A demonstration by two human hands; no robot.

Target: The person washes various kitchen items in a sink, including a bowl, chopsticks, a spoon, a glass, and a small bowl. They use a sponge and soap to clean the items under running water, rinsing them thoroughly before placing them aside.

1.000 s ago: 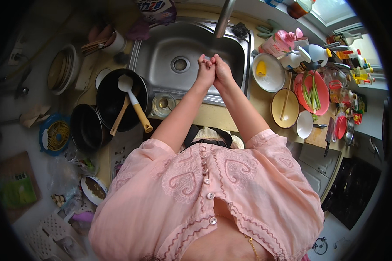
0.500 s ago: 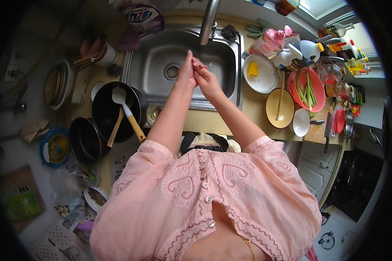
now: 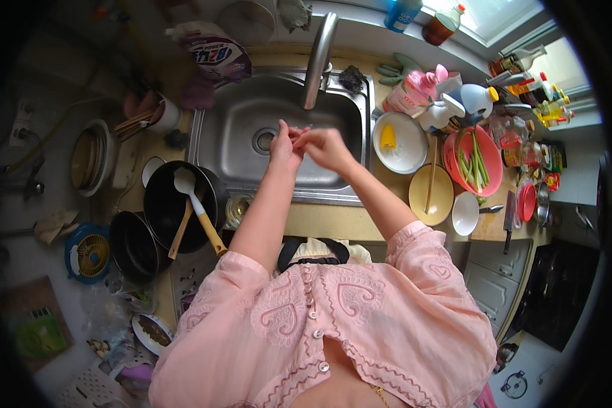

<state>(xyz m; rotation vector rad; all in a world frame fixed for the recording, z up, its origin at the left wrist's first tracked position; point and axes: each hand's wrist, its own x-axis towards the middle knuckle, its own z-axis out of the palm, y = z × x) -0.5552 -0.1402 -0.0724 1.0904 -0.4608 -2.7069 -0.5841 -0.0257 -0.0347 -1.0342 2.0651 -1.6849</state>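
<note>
Both hands are over the steel sink (image 3: 231, 112), below the curved faucet (image 3: 317, 68). My left hand (image 3: 285, 149) is open, its thumb apart and its fingers reaching toward the right hand. My right hand (image 3: 326, 146) has curled fingers pressed together against the left fingers. Whether anything small lies between them is hidden. The drain (image 3: 262, 140) shows just left of my left hand. No water stream is visible.
Left of the sink stand a black pot (image 3: 163, 194) with a white spoon (image 3: 194, 197) and another dark pot (image 3: 132, 245). At right are a white bowl (image 3: 401, 160), a yellow bowl (image 3: 421, 197), a red basin (image 3: 486, 180) with green stalks, and a knife (image 3: 508, 221).
My hands have come slightly nearer to me. The right fingers have curled against the left fingers, where the palms were together before. The view has shifted, showing more of the faucet.
</note>
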